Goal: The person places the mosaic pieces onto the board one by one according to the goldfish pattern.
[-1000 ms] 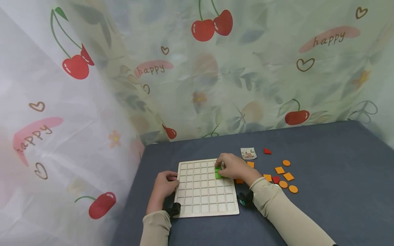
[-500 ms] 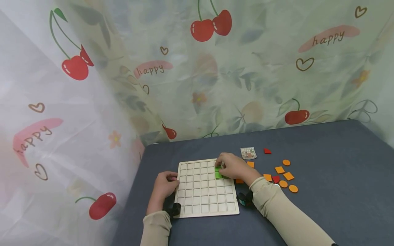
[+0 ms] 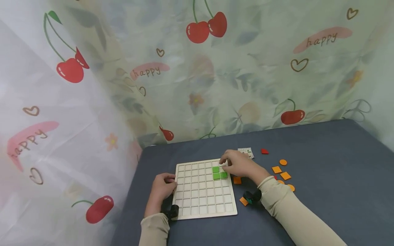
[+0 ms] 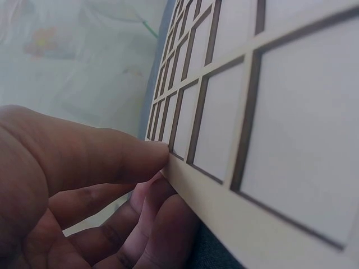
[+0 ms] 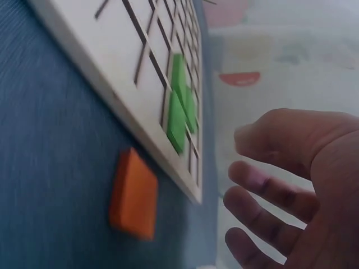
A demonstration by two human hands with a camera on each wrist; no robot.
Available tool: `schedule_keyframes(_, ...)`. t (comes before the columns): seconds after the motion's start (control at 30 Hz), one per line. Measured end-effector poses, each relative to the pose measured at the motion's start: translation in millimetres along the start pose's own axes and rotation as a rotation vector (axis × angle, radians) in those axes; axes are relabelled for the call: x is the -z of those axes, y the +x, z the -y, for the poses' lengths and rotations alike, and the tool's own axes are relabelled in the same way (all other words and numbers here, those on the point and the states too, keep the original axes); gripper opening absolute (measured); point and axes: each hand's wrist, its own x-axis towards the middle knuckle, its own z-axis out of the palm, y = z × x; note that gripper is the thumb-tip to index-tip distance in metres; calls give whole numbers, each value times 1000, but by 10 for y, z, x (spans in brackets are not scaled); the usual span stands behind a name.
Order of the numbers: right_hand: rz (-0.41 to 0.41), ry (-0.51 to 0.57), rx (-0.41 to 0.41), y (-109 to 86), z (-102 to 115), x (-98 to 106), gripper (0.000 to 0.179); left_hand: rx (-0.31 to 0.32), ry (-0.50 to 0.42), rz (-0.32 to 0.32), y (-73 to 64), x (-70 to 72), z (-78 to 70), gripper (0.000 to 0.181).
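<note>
A pale wooden grid board [image 3: 197,198] lies on the dark tabletop. At its left edge is my left hand [image 3: 162,188], the thumb [image 4: 123,154] on the rim and the fingers curled in below it, pinching the edge. Three green square tiles [image 3: 216,176] sit in cells near the board's upper right, forming an L. My right hand [image 3: 241,164] hovers over that corner; in the right wrist view its fingers [image 5: 261,216] are loosely bent with nothing between them. One orange tile [image 5: 134,196] lies beside the board's right edge.
Right of the board lie orange square tiles [image 3: 285,176], orange round pieces [image 3: 283,162] and a red piece [image 3: 264,151]. A small printed grid card [image 3: 246,152] is partly behind the right hand. Another orange tile [image 3: 244,201] lies by the right wrist camera [image 3: 252,197]. A patterned curtain [image 3: 197,78] hangs behind.
My right hand has lifted off the green tiles and shifted slightly right, uncovering them and the orange tile by the wrist. My left hand stays at the board's edge. The head view has turned slightly.
</note>
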Motion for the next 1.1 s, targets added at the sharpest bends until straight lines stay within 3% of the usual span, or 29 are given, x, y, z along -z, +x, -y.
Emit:
schedule_keyframes(0.53,-70,11,-18,-677,-344,456,18,-4,27,-6,-8,19,-5,30)
schedule_keyframes(0.8,-78,-23,-52,-973,-550,484,19,-3,23,-3,-6,21,-38,30)
schedule_keyframes(1.1,-35,-51,-136,-1108,-645,439,24,20,21,-4,-26,-11,-12,30)
